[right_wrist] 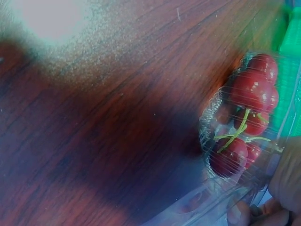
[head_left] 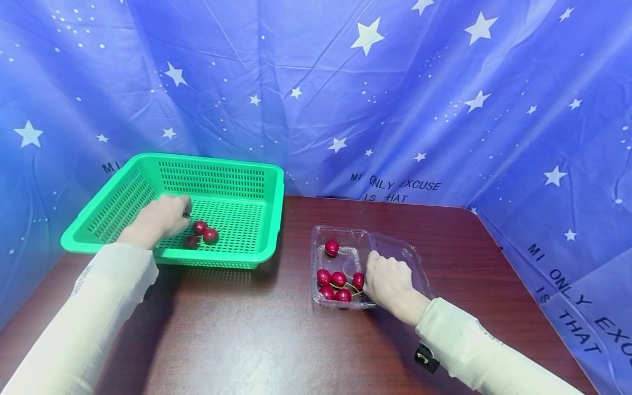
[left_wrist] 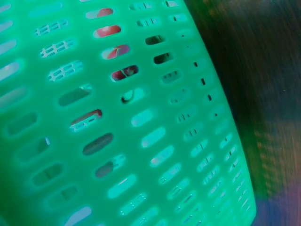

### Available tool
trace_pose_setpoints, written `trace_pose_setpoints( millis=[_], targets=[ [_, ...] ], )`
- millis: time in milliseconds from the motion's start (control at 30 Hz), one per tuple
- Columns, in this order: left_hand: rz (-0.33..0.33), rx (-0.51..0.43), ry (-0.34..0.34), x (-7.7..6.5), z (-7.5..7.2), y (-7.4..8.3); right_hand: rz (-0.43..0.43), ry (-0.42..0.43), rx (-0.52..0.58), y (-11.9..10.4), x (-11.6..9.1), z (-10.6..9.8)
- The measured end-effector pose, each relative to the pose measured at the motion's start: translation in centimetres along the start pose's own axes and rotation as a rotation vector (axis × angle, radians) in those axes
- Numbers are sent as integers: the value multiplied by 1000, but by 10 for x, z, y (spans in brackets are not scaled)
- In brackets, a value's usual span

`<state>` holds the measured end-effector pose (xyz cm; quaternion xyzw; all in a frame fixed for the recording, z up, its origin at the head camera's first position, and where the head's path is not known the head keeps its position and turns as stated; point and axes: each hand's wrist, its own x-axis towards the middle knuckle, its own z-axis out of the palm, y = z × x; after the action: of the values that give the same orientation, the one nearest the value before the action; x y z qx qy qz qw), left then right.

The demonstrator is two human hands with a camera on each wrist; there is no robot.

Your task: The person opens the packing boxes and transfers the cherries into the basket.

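My left hand (head_left: 160, 216) reaches down into a green plastic basket (head_left: 274, 219), its fingers curled around a dark red cherry (head_left: 186, 215) that is mostly hidden. Just right of those fingers, a few cherries (head_left: 210, 236) lie on the basket floor. The left wrist view looks through the slotted basket wall (left_wrist: 136, 160), with bits of red showing behind it. With curled fingers, my right hand (head_left: 392, 282) grips the right side of a clear plastic box (head_left: 316, 258). Several red cherries with green stems sit in the box, most bunched at its near end (right_wrist: 251, 92).
The box's clear lid (head_left: 402, 252) is folded out to the right, partly behind my right hand. Both containers stand on a dark reddish-brown table (head_left: 237, 329). A blue curtain with white stars (head_left: 306, 82) hangs along the back and sides.
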<state>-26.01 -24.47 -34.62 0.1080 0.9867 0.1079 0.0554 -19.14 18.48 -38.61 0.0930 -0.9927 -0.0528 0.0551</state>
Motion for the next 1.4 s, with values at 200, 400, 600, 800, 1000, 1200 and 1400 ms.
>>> trace_pose_setpoints(
  millis=[200,400,600,800,1000,1200,1400],
  targets=[
    [-17,-2,-24,0,0,-1,-11,11,1,0,0,0],
    [-39,-13,-22,-1,-3,1,-8,1,2,0,0,-1],
    [-45,-18,-20,-1,-3,0,-12,2,-2,0,1,-1],
    [-38,-9,-10,1,-4,1,-11,15,-1,0,2,1],
    [-27,16,-13,3,-5,4,-3,14,3,0,1,2],
    [2,23,28,3,-6,13,-16,38,1,2,-2,2],
    [9,0,57,3,-11,31,-19,44,7,2,-4,2]
  ],
)
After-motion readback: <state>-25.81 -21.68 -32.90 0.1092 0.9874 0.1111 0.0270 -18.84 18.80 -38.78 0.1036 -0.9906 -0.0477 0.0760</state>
